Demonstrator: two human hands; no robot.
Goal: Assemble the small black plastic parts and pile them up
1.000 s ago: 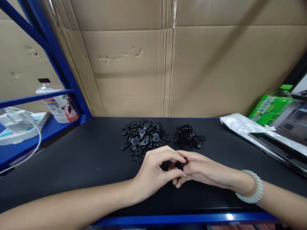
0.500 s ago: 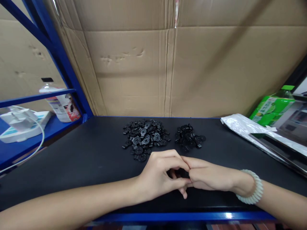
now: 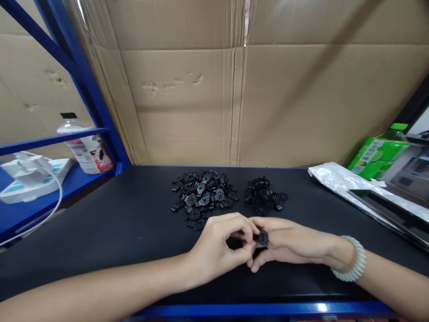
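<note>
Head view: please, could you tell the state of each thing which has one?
Black part: in hand, partly hidden
Left grip: curled at the black part, hold unclear
Right grip: partly spread beside the black part, hold unclear
Larger black pile: loose, heaped
Smaller black pile: loose, heaped
Left bottle: capped
Green bottle: capped
Silvery bag: lying flat
Bracelet: worn
White adapters: on power strip

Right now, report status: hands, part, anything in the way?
Left hand, right hand together at black part. Fingers partly hide it. Larger pile, smaller pile beyond.

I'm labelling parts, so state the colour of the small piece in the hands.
The small piece is black, seen best in the head view.
</note>
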